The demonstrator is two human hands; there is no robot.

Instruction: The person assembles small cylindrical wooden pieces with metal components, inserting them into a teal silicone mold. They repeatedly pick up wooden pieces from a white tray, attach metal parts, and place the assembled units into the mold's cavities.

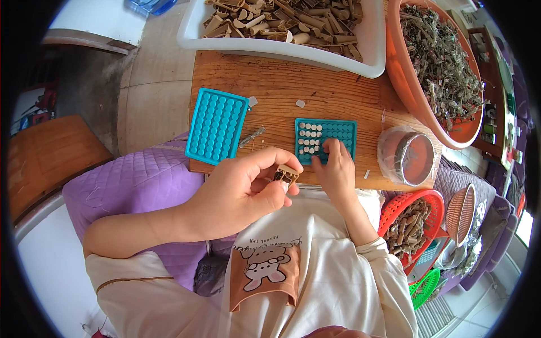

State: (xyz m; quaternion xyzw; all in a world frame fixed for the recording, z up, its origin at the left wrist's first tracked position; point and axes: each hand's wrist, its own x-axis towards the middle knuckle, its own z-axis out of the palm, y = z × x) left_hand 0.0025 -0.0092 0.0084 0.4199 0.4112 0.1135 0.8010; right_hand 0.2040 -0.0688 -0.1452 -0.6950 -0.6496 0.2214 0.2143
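My left hand [248,183] is closed around a small tan plastic piece [287,173] with a dark hollow inside, pinched between thumb and fingers above the table's near edge. My right hand [338,172] reaches over a teal tray [348,128] of round cells, thumb and index fingertips slightly apart beside the white discs. Several small white discs [307,134] fill the tray's left columns; the cells at its right hold none. Further left, a second teal tray [216,127] with rows of round cells lies at an angle.
Ahead stands a white bin [332,59] of tan half-round plastic pieces. An orange basin [394,42] holds greyish scraps. Near the right edge sits a round container wrapped in clear plastic [401,158]. A red basket [389,217] of brown pieces is beside me. Small clear bits [301,103] dot the wooden table [265,79].
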